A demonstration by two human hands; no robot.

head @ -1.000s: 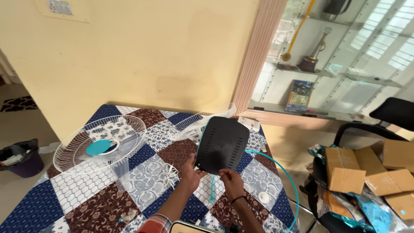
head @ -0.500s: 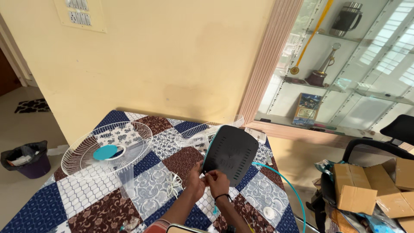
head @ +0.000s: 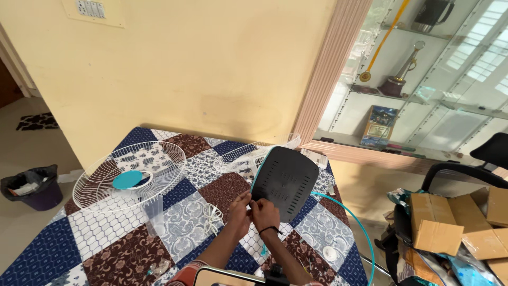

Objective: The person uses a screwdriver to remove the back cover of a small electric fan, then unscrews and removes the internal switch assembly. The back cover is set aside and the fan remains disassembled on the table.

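At the far left, on the floor, stands a dark waste bin [head: 32, 186] with crumpled paper inside. The table is covered by a patchwork cloth [head: 47, 249] of blue, brown and white squares, soft and printed with small patterns. On its left part lies a round white wire fan grille [head: 129, 175] with a smooth teal disc in its centre; the thin wires make a shallow dome. Just beside its lower edge stands a clear plastic piece [head: 154, 213], and near that lies a coiled white cord [head: 212, 216].

In the middle the left hand [head: 239, 211] and the right hand [head: 263, 213] meet, fingers bent and pinched together at the lower left edge of the black fan base [head: 284, 182]. Both hands grip this edge and hold the base tilted up from the table. The base is a flat, matte plastic plate with rounded corners and rows of small slots. Behind it lies a second white wire grille [head: 248, 153], partly hidden. A thin teal ring [head: 365, 233] curves from the base past the right table edge.

Right of the table stand brown cardboard boxes [head: 436, 222] and a black chair [head: 489, 159]. The front left of the cloth is mostly free; the right side is narrow and crowded.
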